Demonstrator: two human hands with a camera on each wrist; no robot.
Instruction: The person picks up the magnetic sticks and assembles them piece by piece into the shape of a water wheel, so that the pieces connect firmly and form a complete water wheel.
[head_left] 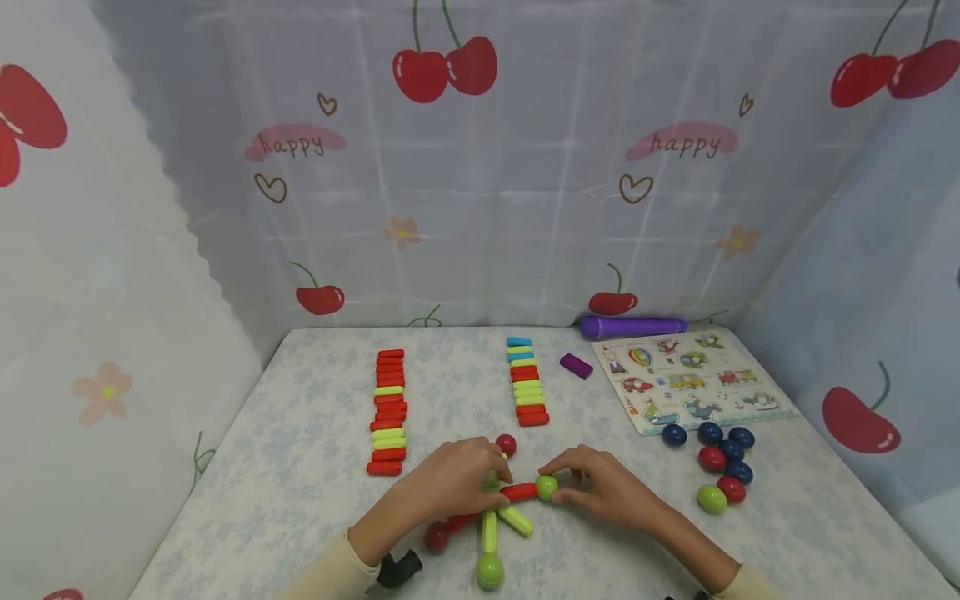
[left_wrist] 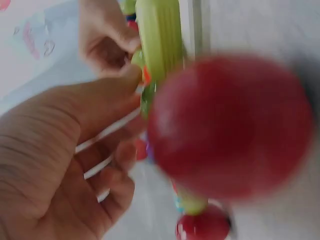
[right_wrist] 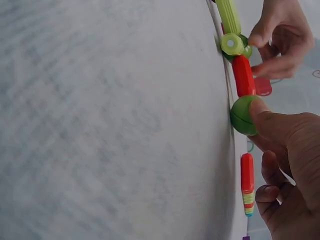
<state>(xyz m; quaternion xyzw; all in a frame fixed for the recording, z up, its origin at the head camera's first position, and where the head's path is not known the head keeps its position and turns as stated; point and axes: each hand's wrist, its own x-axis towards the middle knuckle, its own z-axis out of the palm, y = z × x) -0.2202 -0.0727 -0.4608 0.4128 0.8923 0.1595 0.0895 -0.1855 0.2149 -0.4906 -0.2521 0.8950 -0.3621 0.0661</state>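
Ball-and-rod figure (head_left: 489, 521): on the desk (head_left: 240, 533), in the middle of its near side, rods spreading from a green hub ball (head_left: 491, 482).
Nearest arm: a yellow-green rod (head_left: 489, 537) ending in a green end ball (head_left: 491, 572), pointing toward the person.
Side arms: on the left a red ball (head_left: 437, 537) on a red rod, partly hidden by the wrist; on the near right a second yellow-green rod (head_left: 516, 522).
Left hand (head_left: 461, 477): thumb and fingers closed around the hub — nearly together, pinching it.
Right hand (head_left: 600, 487): thumb and forefinger parted by a ball's width, pinching a light green ball (head_left: 547, 487) at the outer end of a red rod (head_left: 519, 492); how firmly the two are joined I cannot tell.
Far arm: a red ball at the tip (head_left: 506, 445), just beyond the left fingers.
Loose balls: a cluster (head_left: 732, 451) on the right — five blue, two red, one green.
Rod rows: red and yellow-green on the left (head_left: 390, 410); red, yellow-green and blue farther back, near centre (head_left: 527, 388).
Far right: a purple block (head_left: 576, 366), a picture board (head_left: 701, 379) and a long purple baton (head_left: 633, 327).
Back: a cherry-print curtain (head_left: 480, 183).
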